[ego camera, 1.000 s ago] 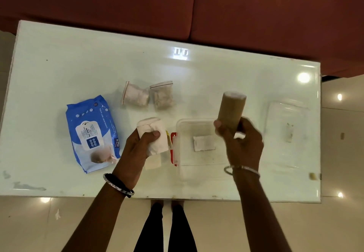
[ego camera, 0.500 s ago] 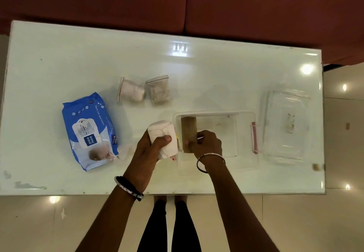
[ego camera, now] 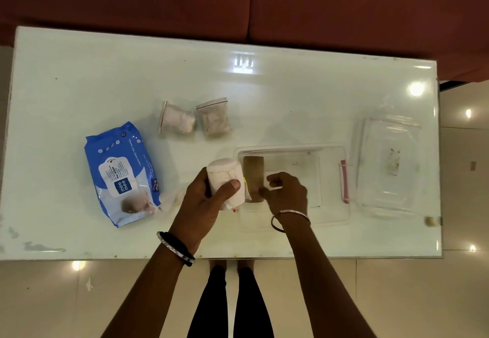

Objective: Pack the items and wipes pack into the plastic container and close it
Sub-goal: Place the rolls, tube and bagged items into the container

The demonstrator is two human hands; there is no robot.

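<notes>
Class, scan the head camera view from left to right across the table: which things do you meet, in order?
Wipes pack → two small zip bags → white roll in the left hand → brown roll → container's pink latch → clear lid.

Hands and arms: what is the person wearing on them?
Both forearms are bare, no sleeves. The left hand has a dark, black band with a sparkly silver edge at the wrist. The right hand has a thin silver bangle on its wrist. No gloves or rings show.

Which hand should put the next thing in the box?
Left. The left hand already grips the white bandage roll beside the clear plastic container; the right hand is inside, busy.
</notes>
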